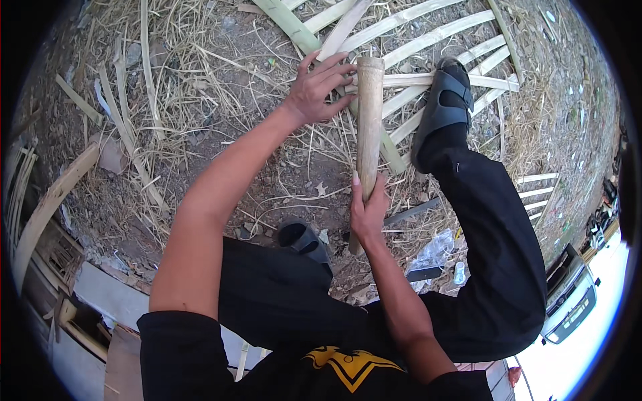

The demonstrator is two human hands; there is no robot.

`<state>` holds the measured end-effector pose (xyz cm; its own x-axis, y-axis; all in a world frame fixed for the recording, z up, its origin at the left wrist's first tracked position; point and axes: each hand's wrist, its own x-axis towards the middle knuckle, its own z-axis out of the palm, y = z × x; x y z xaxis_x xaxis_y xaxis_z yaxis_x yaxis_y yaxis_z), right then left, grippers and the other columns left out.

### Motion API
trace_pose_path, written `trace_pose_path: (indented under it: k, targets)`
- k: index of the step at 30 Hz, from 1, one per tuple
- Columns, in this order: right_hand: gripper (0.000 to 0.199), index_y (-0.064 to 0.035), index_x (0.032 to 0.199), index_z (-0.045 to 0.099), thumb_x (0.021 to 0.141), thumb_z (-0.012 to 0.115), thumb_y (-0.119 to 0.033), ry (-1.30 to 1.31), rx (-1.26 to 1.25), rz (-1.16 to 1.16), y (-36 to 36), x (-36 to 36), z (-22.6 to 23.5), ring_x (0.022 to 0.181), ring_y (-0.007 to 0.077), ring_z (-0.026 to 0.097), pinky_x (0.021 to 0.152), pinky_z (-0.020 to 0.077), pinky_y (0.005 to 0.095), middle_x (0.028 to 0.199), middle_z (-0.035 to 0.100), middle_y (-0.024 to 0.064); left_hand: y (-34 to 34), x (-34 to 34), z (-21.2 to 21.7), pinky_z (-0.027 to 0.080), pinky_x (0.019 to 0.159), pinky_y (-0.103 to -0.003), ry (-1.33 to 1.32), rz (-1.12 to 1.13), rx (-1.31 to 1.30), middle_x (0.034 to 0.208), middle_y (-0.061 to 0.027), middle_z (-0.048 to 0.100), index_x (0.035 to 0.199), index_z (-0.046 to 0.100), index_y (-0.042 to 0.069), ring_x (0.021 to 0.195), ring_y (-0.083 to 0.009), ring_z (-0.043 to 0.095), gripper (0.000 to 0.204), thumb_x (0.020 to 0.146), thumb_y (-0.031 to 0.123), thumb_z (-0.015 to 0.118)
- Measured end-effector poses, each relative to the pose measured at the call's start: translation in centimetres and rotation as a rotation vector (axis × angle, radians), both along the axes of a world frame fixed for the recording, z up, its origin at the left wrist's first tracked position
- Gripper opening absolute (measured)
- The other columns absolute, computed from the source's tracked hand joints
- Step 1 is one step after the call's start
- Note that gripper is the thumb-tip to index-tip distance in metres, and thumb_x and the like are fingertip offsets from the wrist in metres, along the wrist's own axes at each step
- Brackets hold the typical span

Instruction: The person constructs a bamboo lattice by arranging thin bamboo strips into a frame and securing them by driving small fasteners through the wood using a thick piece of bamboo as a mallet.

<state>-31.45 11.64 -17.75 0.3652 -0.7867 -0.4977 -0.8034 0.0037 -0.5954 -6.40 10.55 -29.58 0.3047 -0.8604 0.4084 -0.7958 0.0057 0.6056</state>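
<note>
A thick wooden stick (369,127) is left of the gray sandal (447,100). The right hand (369,208) grips the stick's lower part, down and left of the sandal. The left hand (321,90) is open with bent fingers, farther left of the sandal; I cannot tell if it touches the pale strips (438,34). These lie around the sandal. A clear plastic bag (436,250) is below it.

the stick (370,120) is tan, the slats (438,35) cream and green, the shirt (287,382) black patterned in yellow.
</note>
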Motion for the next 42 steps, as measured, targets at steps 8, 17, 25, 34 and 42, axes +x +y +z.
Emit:
trace_pose_path:
  k: [8,17,25,34,42]
  targets:
    - [0.037,-0.0006,0.121,0.052,0.100,0.062,-0.030,-0.023,0.052,-0.061,1.3,-1.4,-1.0,0.072,0.0413,0.068,0.069,0.0507,0.0481,0.082,0.066,0.0246,0.0,1.2,-0.5,0.023,0.120,-0.045,0.001,-0.165,-0.022,0.129,-0.0032,0.068,0.110,0.069,0.009,0.135,-0.0190,0.054,0.028,0.087,0.022,0.076]
    - [0.027,-0.0016,0.111,0.049,0.101,0.062,-0.023,-0.082,0.160,-0.162,2.5,-0.2,-1.9,0.055,0.0194,0.062,0.053,0.0478,0.0342,0.066,0.060,0.0106,0.1,1.4,-0.3,0.023,0.122,-0.045,0.058,-0.076,-0.016,0.145,-0.0059,0.059,0.117,0.068,0.008,0.141,-0.0209,0.048,0.034,0.086,0.020,0.075]
    - [0.025,-0.0008,0.109,0.050,0.102,0.061,-0.021,-0.164,0.115,-0.158,3.3,-0.1,-2.9,0.052,0.0116,0.059,0.049,0.0457,0.0285,0.064,0.058,0.0047,0.3,1.8,-0.3,0.030,0.120,-0.047,-0.004,-0.087,-0.084,0.124,0.0008,0.072,0.118,0.072,0.012,0.135,-0.0197,0.054,0.037,0.083,0.021,0.078]
    - [0.028,0.0009,0.115,0.051,0.102,0.060,-0.023,-0.169,0.057,-0.167,3.2,-0.4,-3.4,0.052,0.0119,0.059,0.048,0.0458,0.0280,0.065,0.058,0.0039,-0.1,1.8,-1.4,0.029,0.120,-0.048,0.017,-0.107,-0.103,0.117,0.0021,0.075,0.115,0.075,0.013,0.136,-0.0175,0.053,0.033,0.086,0.029,0.077]
    - [0.032,0.0013,0.115,0.052,0.102,0.061,-0.027,-0.167,0.063,-0.209,3.3,-0.2,-3.8,0.050,0.0114,0.058,0.047,0.0439,0.0283,0.063,0.057,0.0032,0.2,1.9,-1.4,0.028,0.120,-0.049,0.009,-0.107,-0.117,0.118,0.0023,0.075,0.114,0.075,0.013,0.136,-0.0184,0.053,0.033,0.086,0.031,0.076]
